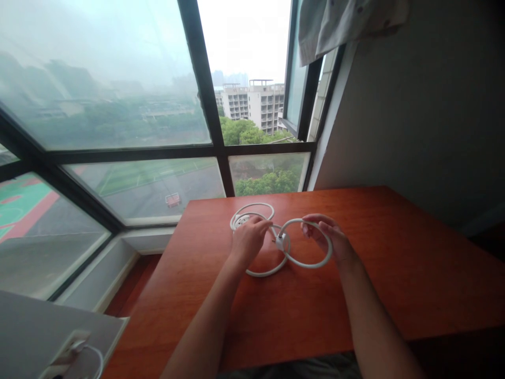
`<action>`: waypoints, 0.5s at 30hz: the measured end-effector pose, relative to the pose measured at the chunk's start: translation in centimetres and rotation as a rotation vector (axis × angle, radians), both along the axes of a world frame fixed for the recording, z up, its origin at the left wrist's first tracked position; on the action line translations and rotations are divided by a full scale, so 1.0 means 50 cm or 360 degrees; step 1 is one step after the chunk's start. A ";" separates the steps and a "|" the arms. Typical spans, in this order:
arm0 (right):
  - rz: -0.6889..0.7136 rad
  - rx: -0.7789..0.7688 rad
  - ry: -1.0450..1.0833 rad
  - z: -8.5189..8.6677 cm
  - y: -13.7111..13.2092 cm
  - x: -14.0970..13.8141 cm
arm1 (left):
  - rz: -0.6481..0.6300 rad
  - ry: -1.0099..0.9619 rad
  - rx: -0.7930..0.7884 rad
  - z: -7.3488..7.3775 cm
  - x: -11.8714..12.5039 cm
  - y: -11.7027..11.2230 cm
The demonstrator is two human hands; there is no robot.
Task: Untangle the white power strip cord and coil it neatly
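A white power cable (311,264) lies in loops on a reddish-brown wooden table (414,263). A small white plug (280,241) on it sits between my hands. My left hand (248,239) is closed around the cable at the left loops. My right hand (329,236) pinches the top of the right loop with curled fingers. Both forearms reach in from the bottom edge of the view.
A large window with dark frames (213,131) rises behind the table's far edge, with buildings and trees outside. A grey wall (414,105) stands at the right. Cloth (347,21) hangs at the top. A wall socket with a white cord (73,350) sits at bottom left.
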State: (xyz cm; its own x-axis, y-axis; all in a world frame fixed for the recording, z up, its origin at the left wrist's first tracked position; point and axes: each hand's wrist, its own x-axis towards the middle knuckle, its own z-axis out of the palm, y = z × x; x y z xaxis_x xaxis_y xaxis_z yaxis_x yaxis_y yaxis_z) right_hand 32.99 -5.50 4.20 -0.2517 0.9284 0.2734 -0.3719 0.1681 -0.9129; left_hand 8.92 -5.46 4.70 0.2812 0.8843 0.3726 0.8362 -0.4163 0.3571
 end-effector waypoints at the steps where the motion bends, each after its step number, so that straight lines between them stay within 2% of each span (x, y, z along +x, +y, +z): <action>1: 0.0033 -0.0006 0.0002 0.000 -0.002 -0.006 | 0.0001 -0.0036 0.0008 0.002 0.002 -0.002; 10: 0.0364 0.0085 -0.0221 0.024 -0.031 -0.067 | -0.0008 -0.0218 -0.0045 0.020 0.011 -0.010; 15: 0.0519 -0.0031 -0.0469 0.025 -0.059 -0.093 | -0.0220 -0.0460 -0.0051 0.017 -0.011 0.002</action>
